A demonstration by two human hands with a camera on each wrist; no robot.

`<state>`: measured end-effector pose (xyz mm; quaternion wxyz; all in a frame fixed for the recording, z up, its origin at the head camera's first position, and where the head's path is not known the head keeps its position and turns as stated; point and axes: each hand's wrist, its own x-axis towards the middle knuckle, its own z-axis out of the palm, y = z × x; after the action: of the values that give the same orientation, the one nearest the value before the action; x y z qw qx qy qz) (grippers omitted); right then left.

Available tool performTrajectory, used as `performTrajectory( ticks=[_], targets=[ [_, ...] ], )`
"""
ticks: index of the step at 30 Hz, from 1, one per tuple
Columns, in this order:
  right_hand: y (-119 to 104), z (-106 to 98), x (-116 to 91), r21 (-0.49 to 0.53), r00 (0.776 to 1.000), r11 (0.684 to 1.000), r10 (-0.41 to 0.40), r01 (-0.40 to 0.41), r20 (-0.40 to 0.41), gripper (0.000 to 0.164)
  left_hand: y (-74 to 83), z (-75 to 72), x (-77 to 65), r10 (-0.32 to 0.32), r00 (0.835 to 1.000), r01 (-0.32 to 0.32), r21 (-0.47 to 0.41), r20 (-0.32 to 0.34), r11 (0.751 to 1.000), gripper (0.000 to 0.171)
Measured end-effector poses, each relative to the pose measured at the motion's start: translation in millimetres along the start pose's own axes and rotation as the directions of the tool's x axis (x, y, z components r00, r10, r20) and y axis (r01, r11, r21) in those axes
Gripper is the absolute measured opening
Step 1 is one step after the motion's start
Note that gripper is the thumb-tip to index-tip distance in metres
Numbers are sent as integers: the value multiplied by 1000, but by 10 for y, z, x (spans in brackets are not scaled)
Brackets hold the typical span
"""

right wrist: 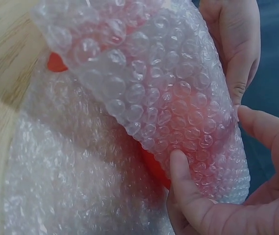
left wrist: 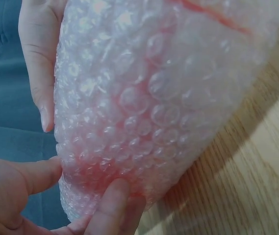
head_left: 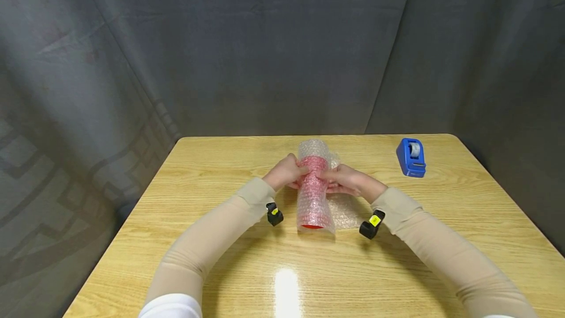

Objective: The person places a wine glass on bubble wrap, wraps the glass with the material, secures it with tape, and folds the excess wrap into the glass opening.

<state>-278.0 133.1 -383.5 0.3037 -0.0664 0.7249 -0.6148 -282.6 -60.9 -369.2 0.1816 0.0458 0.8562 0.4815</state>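
Observation:
A red, tube-like object (right wrist: 155, 165) lies wrapped in clear bubble wrap (head_left: 314, 200), its long side pointing away from me. Red shows through the layers and bare at the near end; most of its shape is hidden. My left hand (head_left: 289, 173) grips the roll from the left, thumb on top and fingers (left wrist: 111, 208) curled against its side. From the right, my right hand (head_left: 346, 179) holds the roll likewise, with thumb on top and fingers (right wrist: 183, 178) at the wrap's edge. A loose flap of bubble wrap (right wrist: 80, 161) spreads on the table at the right.
A blue tape dispenser (head_left: 410, 158) with a roll of clear tape stands at the table's back right. The wooden table (head_left: 212, 269) ends at a grey curtain (head_left: 265, 63) behind. Small black cameras hang at both wrists.

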Motion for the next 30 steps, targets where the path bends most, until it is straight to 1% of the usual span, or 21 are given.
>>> performTrajectory(
  ticks=[8,13,18,22,26,29,30],
  targets=[
    [11,20,9,3,1000,1000,-11,11,-14,18,4,10,-4,8,1000,-8,-13,1,1000,28],
    [22,27,18,-21,1000,1000,-3,2,-27,18,3,16,7,3,1000,-3,-1,-10,1000,26],
    [22,32,18,-32,999,999,-2,1,-32,16,10,25,29,-28,999,28,13,-34,1000,22],
    [20,36,14,-28,999,1000,-2,1,-33,16,8,25,33,-32,998,33,17,-45,999,18],
    [16,37,8,-27,999,1000,-2,1,-32,16,4,11,14,-27,999,28,11,-36,1000,11],
    [13,32,2,-27,1000,1000,-7,6,-25,16,-5,-5,7,-27,999,26,-25,-22,999,2],
    [13,27,0,-26,1000,1000,-9,8,-21,16,-11,-11,10,-31,999,30,-39,-17,999,5]
  ],
)
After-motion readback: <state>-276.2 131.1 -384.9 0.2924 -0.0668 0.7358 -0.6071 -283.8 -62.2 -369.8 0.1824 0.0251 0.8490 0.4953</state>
